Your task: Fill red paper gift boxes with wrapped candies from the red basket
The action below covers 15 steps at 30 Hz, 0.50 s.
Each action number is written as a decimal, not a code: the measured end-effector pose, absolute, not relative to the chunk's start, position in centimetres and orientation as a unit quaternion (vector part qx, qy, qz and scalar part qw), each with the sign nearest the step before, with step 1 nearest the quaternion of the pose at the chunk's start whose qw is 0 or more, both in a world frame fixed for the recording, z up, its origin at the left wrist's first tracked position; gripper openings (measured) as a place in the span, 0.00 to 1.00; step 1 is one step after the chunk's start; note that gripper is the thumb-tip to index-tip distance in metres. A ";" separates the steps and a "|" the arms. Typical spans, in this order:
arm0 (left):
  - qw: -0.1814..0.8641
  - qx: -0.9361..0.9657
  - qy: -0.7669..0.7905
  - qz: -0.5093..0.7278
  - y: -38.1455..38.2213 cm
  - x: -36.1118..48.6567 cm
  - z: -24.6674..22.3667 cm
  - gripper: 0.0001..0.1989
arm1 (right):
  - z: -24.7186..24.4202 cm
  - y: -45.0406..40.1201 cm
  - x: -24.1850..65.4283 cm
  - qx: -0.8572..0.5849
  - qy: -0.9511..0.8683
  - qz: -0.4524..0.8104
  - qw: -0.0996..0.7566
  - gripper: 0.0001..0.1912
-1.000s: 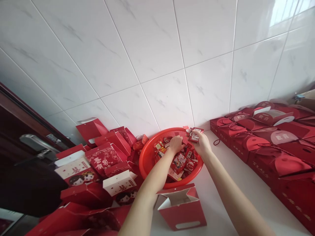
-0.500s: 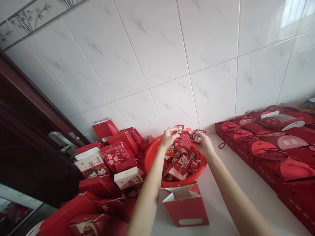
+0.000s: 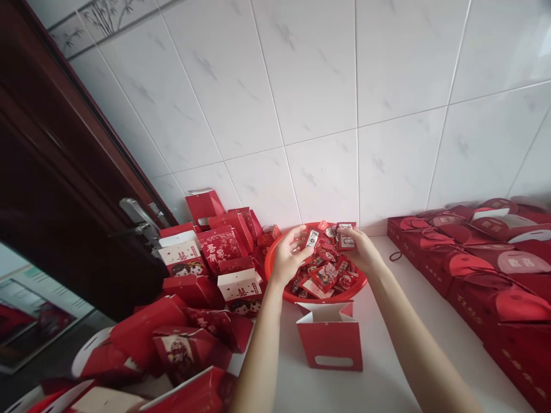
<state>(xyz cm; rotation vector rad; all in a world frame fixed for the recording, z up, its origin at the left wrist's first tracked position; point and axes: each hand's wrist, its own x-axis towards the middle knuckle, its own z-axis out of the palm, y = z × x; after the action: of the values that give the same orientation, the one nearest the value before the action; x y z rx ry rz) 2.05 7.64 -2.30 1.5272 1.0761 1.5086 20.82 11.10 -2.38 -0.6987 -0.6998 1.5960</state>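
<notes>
My left hand (image 3: 289, 257), palm turned inward, pinches a small red packet (image 3: 312, 239) with a white label between thumb and fingers. In my right hand (image 3: 365, 251) is another small red packet (image 3: 345, 235), gripped at its lower right side. Both hands are over a round red plastic basket (image 3: 270, 261), which holds a heap of small red wrapped packets (image 3: 325, 276). In front of the basket, between my forearms, an open-topped red paper box (image 3: 329, 343) stands upright. Its inside is mostly hidden.
To the left, red and cream paper boxes (image 3: 224, 246) are piled beside a dark door (image 3: 64, 172) with a metal handle (image 3: 136, 215). Rows of red boxes with ribbons (image 3: 465, 269) line the right side of the white table (image 3: 387, 355). A tiled wall (image 3: 318, 115) rises behind.
The view has turned slightly left. My left hand has turned its packet, so its label tilts and sits lower over the basket. My right hand still holds its packet, now at the basket's far edge.
</notes>
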 end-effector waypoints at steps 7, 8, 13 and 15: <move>0.366 0.569 0.420 0.605 5.7 1.5 -2.7 0.27 | -0.4 8.6 20.9 -0.267 -0.370 0.669 0.586 0.15; 0.363 0.578 0.417 0.601 5.4 1.5 -2.5 0.27 | 0.0 8.1 20.9 -0.265 -0.381 0.664 0.586 0.17; 0.335 0.626 0.403 0.577 3.8 1.3 -1.1 0.25 | 1.5 6.1 21.1 -0.281 -0.425 0.624 0.592 0.20; 0.320 0.641 0.402 0.570 3.3 1.2 -0.8 0.25 | 1.7 5.6 21.1 -0.287 -0.432 0.602 0.607 0.18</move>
<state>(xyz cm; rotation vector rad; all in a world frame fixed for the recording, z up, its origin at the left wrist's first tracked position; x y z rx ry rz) 1.25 3.34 -0.83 1.6849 1.0571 1.4977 21.07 5.57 1.65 -0.6640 -0.9990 1.3916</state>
